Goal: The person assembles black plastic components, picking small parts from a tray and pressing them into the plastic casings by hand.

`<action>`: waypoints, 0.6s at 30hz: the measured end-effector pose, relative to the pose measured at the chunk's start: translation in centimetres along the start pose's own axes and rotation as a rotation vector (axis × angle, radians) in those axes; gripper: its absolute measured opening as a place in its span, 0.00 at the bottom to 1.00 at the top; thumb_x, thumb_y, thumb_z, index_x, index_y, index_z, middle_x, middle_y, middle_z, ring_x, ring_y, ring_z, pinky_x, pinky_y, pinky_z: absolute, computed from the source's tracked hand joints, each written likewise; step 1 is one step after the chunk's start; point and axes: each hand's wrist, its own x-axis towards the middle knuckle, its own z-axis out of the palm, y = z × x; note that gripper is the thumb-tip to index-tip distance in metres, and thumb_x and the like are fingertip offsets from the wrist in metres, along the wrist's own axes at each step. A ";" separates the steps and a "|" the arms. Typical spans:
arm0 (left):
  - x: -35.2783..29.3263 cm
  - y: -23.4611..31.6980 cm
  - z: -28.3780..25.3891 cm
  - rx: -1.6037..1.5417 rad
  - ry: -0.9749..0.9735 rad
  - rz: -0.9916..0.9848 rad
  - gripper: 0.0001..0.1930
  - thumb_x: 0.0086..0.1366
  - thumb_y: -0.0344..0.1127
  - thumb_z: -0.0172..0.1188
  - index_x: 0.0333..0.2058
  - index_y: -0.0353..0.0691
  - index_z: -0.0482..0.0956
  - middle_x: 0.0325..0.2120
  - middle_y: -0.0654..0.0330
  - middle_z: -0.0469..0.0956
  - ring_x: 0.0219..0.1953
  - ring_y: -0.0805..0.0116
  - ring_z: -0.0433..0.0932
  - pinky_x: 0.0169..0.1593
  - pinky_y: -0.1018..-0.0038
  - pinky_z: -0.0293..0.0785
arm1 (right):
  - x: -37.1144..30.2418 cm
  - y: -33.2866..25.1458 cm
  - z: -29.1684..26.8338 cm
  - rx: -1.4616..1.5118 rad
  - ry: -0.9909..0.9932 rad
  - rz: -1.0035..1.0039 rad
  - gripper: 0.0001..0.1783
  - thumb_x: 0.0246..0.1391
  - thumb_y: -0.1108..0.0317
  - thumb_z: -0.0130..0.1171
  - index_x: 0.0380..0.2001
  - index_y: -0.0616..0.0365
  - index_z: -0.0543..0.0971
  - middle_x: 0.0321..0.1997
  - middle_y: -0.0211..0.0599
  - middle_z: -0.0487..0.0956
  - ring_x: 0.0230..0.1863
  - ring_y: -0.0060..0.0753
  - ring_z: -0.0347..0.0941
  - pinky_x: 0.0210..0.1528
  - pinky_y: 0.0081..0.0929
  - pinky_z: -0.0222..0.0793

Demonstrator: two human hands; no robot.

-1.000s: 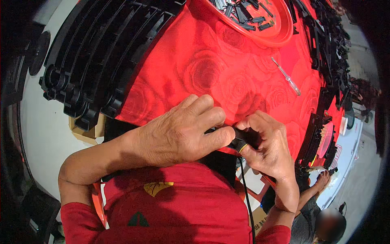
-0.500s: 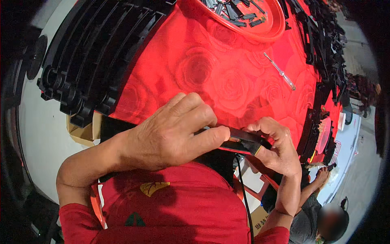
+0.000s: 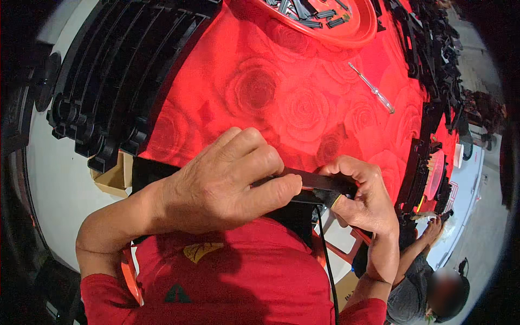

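Note:
Both hands are at the near edge of the red cloth, in front of my body, with a narrow black plastic part [image 3: 307,179] held level between them. My left hand [image 3: 230,181] has its fingers curled round the part's left end, thumb along the near side. At the other end my right hand [image 3: 365,189] is bent round it, index finger curled on top and thumb pressing from the near side. The right thumb tip wears a black cover with a yellow edge [image 3: 328,197]. Both ends of the part are largely hidden by the fingers.
Long curved black plastic parts [image 3: 127,70] lie side by side at left. A red basin [image 3: 352,42] of small black pieces stands at the far side. A clear-handled screwdriver [image 3: 374,89] lies at right, near piled black parts [image 3: 425,59]. A co-worker [image 3: 414,298] sits at lower right.
The black part and my right hand have shifted slightly left, and the right thumb has slid a little along the part. The grip of both hands stays. The whole view has shifted slightly.

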 end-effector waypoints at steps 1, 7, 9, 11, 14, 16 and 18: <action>0.0 0.0 0.0 -0.006 -0.014 -0.001 0.17 0.54 0.26 0.68 0.44 0.38 0.84 0.32 0.62 0.76 0.32 0.63 0.73 0.34 0.69 0.70 | 0.0 0.2 0.0 -0.084 0.018 -0.052 0.19 0.57 0.60 0.68 0.42 0.65 0.80 0.22 0.25 0.76 0.15 0.14 0.69 0.18 0.17 0.60; -0.2 0.4 0.1 -0.007 0.002 -0.085 0.15 0.54 0.24 0.68 0.43 0.37 0.83 0.32 0.60 0.76 0.32 0.63 0.74 0.33 0.68 0.68 | -0.1 -1.1 0.3 -0.193 0.063 -0.011 0.17 0.49 0.66 0.65 0.41 0.65 0.80 0.27 0.35 0.78 0.24 0.27 0.76 0.27 0.26 0.69; -0.1 0.3 -0.4 -0.027 0.004 -0.086 0.16 0.54 0.24 0.69 0.43 0.38 0.83 0.32 0.60 0.76 0.32 0.62 0.74 0.33 0.68 0.68 | -0.2 -1.0 0.1 -0.216 0.084 0.022 0.18 0.42 0.72 0.65 0.40 0.65 0.81 0.31 0.45 0.81 0.32 0.39 0.82 0.37 0.34 0.77; -0.1 0.0 -0.8 -0.054 0.005 -0.082 0.17 0.53 0.24 0.70 0.44 0.38 0.82 0.32 0.59 0.76 0.32 0.60 0.74 0.34 0.67 0.68 | -0.5 0.0 -0.7 -0.124 0.039 -0.040 0.21 0.44 0.71 0.68 0.45 0.65 0.82 0.37 0.45 0.83 0.40 0.42 0.83 0.44 0.36 0.77; 0.0 -0.3 -1.8 -0.034 -0.022 -0.173 0.21 0.52 0.26 0.72 0.46 0.40 0.82 0.34 0.58 0.76 0.34 0.57 0.75 0.37 0.64 0.68 | -0.7 0.2 -0.7 -0.230 0.142 -0.397 0.24 0.45 0.69 0.72 0.48 0.64 0.82 0.44 0.45 0.83 0.46 0.45 0.81 0.49 0.36 0.75; 0.4 0.0 -2.4 -0.015 -0.156 -0.263 0.24 0.50 0.29 0.73 0.48 0.41 0.81 0.37 0.58 0.77 0.37 0.55 0.75 0.41 0.62 0.68 | -1.2 1.2 0.1 -0.187 0.214 -0.382 0.25 0.45 0.66 0.74 0.48 0.63 0.82 0.46 0.44 0.82 0.48 0.48 0.79 0.50 0.37 0.74; 0.8 0.3 -2.3 0.034 -0.121 -0.244 0.22 0.52 0.30 0.72 0.48 0.42 0.81 0.38 0.58 0.77 0.39 0.56 0.75 0.42 0.62 0.68 | -1.1 2.2 0.4 -0.389 0.304 -0.433 0.23 0.46 0.65 0.74 0.46 0.62 0.83 0.46 0.44 0.82 0.46 0.49 0.79 0.50 0.38 0.74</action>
